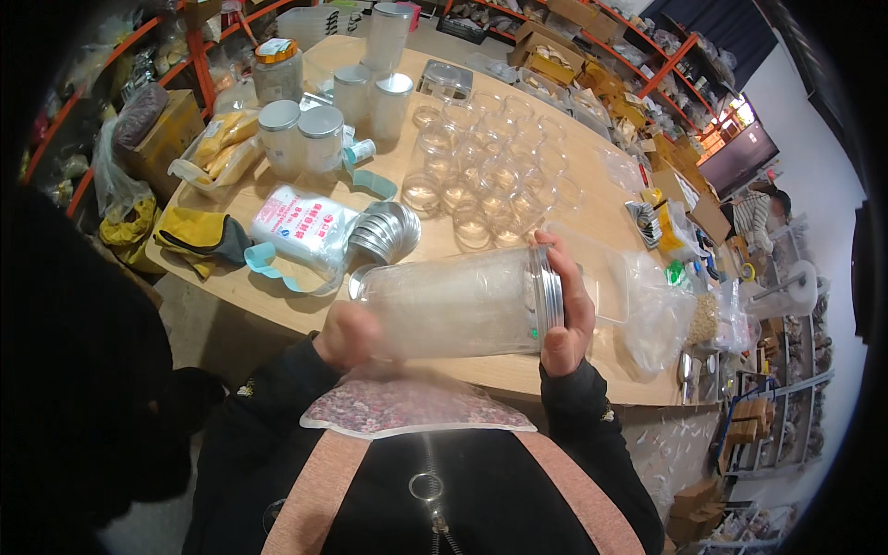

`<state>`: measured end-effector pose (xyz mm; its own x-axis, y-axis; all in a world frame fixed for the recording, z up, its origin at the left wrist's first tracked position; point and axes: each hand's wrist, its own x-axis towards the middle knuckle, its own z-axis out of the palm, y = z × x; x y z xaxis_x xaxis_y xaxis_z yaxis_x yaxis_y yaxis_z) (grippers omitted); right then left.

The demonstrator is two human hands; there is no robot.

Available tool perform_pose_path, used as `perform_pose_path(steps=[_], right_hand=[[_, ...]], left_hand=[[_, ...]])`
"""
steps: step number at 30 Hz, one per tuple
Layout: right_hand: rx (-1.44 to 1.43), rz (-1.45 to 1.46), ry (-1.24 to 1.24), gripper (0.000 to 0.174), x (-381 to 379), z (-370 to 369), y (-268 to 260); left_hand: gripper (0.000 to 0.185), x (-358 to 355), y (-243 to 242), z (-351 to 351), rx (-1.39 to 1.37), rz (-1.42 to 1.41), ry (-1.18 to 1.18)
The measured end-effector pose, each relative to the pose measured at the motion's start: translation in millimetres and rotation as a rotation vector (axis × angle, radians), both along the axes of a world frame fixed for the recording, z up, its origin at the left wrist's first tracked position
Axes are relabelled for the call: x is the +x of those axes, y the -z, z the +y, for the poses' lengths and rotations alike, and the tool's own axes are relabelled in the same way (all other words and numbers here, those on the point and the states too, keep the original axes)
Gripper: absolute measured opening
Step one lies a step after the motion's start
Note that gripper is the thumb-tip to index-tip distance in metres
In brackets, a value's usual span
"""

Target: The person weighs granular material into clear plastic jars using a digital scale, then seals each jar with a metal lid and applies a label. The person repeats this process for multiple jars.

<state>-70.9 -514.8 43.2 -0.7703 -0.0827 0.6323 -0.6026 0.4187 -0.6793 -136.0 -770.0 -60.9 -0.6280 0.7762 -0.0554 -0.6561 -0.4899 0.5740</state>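
Observation:
A large clear plastic jar (451, 305) with a silver metal screw lid (549, 291) lies sideways between my hands, its inside cloudy. My right hand (570, 305) is wrapped around the lid end. Blurred, my left hand (352, 338) is at the jar's other end; whether it grips the jar is hard to tell. Just beyond the jar, a fanned stack of silver lids (385, 234) rests on the table beside a plastic-wrapped pack of bags (303, 222). Several open clear jars (479, 173) stand grouped farther back.
Lidded jars (321, 142) and a tray of yellow packets (220, 149) occupy the table's left side. A yellow and grey cloth item (201, 236) lies near the left edge. Clear plastic bags (652, 312) sit at right. A person (756, 211) is in the background at right.

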Motion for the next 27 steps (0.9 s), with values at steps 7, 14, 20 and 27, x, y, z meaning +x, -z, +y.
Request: perform_pose_path(steps=[7, 14, 20, 27], right_hand=[[0.197, 0.197, -0.056, 0.062, 5.2, -2.3, -17.3], [-0.576, -0.227, 0.0, 0.061, -19.0, 0.9, 36.1], [-0.474, -0.248, 0.105, 0.064, -27.4, 5.7, 55.7], [-0.091, 0.011, 0.062, 0.069, -12.1, -9.2, 18.1]], left_hand=[[0.091, -5.1, -32.5, -5.0, 0.047, -0.216, 0.148], [0.099, -2.3, -49.3, 0.2, -0.42, 0.888, -0.442], [0.11, -32.0, -36.6, -8.8, -0.47, 1.364, -0.455], [0.073, -19.1, -38.2, -25.5, -0.192, -0.005, 0.155]])
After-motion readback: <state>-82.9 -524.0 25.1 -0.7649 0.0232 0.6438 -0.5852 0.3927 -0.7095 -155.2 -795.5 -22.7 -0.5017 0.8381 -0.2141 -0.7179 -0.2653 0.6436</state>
